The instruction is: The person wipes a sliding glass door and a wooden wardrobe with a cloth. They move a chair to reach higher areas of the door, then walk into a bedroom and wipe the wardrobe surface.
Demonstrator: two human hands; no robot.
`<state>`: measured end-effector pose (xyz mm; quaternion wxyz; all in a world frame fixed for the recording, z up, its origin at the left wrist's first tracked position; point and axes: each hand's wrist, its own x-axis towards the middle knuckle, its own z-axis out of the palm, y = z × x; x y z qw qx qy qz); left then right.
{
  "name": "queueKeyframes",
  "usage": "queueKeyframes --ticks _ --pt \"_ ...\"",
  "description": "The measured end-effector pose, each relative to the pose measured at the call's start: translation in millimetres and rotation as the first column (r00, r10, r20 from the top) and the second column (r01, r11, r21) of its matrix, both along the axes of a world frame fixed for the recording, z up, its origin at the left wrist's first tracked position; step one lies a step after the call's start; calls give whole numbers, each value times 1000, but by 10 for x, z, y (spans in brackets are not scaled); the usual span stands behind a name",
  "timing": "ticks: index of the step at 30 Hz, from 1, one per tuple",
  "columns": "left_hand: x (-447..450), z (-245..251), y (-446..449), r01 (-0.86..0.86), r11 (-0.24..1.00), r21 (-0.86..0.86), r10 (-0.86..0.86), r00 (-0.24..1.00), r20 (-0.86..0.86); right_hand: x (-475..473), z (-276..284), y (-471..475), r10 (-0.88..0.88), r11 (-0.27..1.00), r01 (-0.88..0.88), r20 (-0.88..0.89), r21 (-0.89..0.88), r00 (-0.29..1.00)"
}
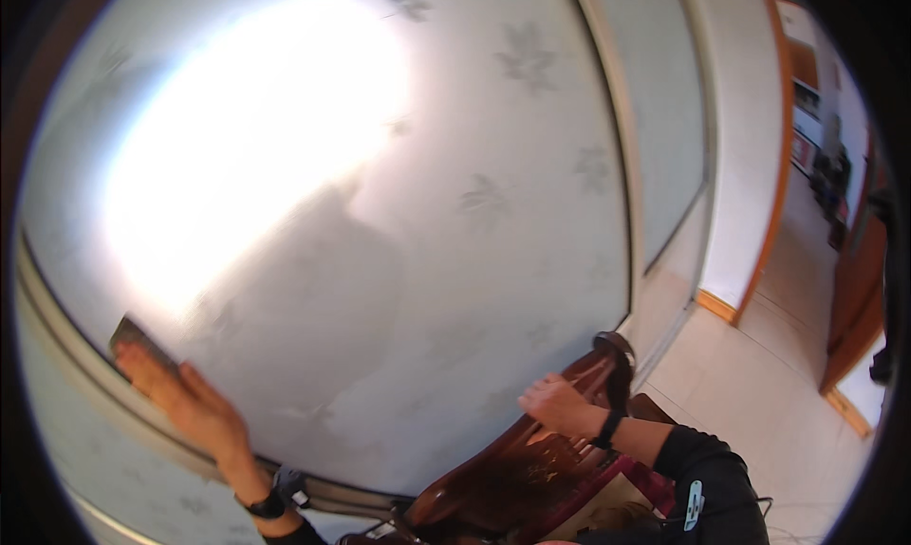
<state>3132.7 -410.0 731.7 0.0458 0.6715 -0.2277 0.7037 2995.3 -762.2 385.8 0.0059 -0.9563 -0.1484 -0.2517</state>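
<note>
My left hand [203, 413] is stretched out at the lower left, its fingers laid over a dark flat pad [146, 342], perhaps a sponge or cloth. The pad lies against a frosted glass panel [455, 274] with a leaf pattern, close to the panel's metal frame [174, 431]. At the lower right, my right hand [559, 406] has its fingers curled beside the top rail of a carved wooden chair [491, 474]. Whether it grips the rail or only hovers by it cannot be made out.
Bright glare covers the panel's upper left. A second glass panel [665, 118] and a white wall [744, 154] with wooden trim stand to the right. Tiled floor [754, 388] runs past a brown wooden door [857, 296]. A red cushion [644, 477] lies on the chair.
</note>
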Motion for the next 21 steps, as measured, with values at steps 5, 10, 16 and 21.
queueKeyframes --ticks 5,10,16,21 --pt "73 27 40 -49 998 33 46 994 97 64 -69 -12 5 1000 -5 5 -17 1000" --pt "153 -17 137 -90 995 43 84 990 110 69 -33 -66 97 993 -91 -85 72 992" --pt "209 41 217 -211 977 16 204 960 190 107 -79 -76 147 984 -136 -97 112 984" --pt "200 69 -391 -200 977 -70 210 953 220 135 -98 -87 171 974 -157 -80 164 982"
